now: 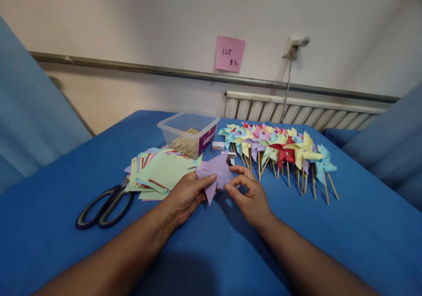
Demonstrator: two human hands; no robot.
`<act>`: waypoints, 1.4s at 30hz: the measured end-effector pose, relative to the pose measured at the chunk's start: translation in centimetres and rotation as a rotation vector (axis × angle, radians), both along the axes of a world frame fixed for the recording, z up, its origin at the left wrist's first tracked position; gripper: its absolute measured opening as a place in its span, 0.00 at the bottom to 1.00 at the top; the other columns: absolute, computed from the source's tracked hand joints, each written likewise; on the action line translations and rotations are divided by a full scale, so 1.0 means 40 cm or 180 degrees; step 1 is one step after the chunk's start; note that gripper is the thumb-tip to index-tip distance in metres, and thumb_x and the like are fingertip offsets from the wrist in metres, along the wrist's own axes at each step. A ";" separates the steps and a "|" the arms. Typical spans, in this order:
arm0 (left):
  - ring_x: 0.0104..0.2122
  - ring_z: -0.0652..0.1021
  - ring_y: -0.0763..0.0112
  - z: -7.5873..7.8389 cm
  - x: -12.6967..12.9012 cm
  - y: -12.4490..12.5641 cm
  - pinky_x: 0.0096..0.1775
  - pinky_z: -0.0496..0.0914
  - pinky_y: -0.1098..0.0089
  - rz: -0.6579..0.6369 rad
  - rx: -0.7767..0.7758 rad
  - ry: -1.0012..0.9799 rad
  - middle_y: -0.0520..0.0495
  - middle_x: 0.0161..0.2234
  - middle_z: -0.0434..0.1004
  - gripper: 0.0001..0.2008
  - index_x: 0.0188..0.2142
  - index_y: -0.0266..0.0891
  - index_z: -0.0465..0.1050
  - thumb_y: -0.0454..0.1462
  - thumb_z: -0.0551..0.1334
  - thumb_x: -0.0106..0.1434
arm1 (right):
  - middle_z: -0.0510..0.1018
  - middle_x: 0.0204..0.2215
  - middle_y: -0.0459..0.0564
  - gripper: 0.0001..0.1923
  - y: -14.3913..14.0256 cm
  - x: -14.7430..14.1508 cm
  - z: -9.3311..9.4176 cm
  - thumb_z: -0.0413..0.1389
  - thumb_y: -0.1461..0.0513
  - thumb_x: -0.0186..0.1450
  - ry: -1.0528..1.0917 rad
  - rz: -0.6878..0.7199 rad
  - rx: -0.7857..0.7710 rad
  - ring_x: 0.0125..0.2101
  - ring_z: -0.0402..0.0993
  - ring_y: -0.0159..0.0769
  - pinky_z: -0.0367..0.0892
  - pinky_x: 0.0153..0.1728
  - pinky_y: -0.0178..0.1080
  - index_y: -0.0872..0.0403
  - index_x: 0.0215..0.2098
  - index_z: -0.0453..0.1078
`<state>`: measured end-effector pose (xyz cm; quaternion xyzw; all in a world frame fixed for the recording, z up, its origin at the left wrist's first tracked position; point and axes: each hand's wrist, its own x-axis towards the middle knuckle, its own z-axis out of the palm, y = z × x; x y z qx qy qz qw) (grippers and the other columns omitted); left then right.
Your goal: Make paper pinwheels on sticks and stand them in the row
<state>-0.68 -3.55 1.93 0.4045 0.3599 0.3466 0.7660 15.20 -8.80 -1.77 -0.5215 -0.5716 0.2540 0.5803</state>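
A cut piece of purple paper point(219, 168) with pointed corners is held up over the blue table between both hands. My left hand point(191, 195) pinches its left side, the thumb lying on top. At its right edge, my right hand point(247, 193) grips the paper between thumb and fingers. Behind my left hand lies a stack of coloured paper sheets point(165, 171), light green on top. Scissors point(105, 206) with dark handles rest to the left, their blades hidden under the stack. Finished paper pinwheels point(286, 151) on wooden sticks lie in rows to the right.
A clear plastic box point(187, 127) of wooden sticks point(187, 142) stands behind the paper stack. Small boxes point(218, 146) sit beside it. On the wall are a pink note point(230, 53), a metal rail point(165, 71), a radiator point(257, 107) and a socket with a plug point(293, 48).
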 end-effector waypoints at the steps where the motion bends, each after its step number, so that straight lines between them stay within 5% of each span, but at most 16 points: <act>1: 0.33 0.77 0.67 -0.001 0.000 0.000 0.39 0.71 0.68 -0.0013 0.0002 0.0022 0.43 0.35 0.80 0.16 0.43 0.35 0.75 0.36 0.68 0.54 | 0.71 0.47 0.51 0.05 0.001 0.000 0.000 0.60 0.60 0.58 0.0016 -0.0023 -0.0020 0.50 0.67 0.42 0.58 0.53 0.46 0.52 0.25 0.73; 9: 0.32 0.78 0.67 -0.002 -0.001 0.001 0.39 0.70 0.69 -0.0069 -0.0001 0.0060 0.42 0.34 0.81 0.17 0.43 0.33 0.76 0.37 0.69 0.53 | 0.72 0.46 0.52 0.06 0.009 -0.001 -0.018 0.60 0.59 0.57 0.0299 0.0061 -0.0291 0.48 0.68 0.42 0.59 0.51 0.44 0.54 0.25 0.72; 17: 0.32 0.77 0.68 -0.003 0.001 0.000 0.37 0.71 0.70 -0.0021 0.0008 0.0084 0.43 0.34 0.80 0.17 0.43 0.33 0.75 0.36 0.68 0.53 | 0.66 0.22 0.43 0.10 0.011 -0.005 -0.020 0.59 0.58 0.59 0.0208 0.0115 -0.0427 0.25 0.62 0.30 0.57 0.28 0.34 0.54 0.22 0.68; 42: 0.29 0.76 0.73 0.010 0.013 -0.009 0.29 0.71 0.77 0.0026 0.0025 0.0306 0.42 0.34 0.79 0.18 0.41 0.31 0.76 0.30 0.70 0.49 | 0.67 0.25 0.44 0.09 -0.003 -0.016 -0.002 0.59 0.60 0.57 0.0176 0.0046 -0.0369 0.27 0.65 0.31 0.60 0.29 0.34 0.54 0.21 0.70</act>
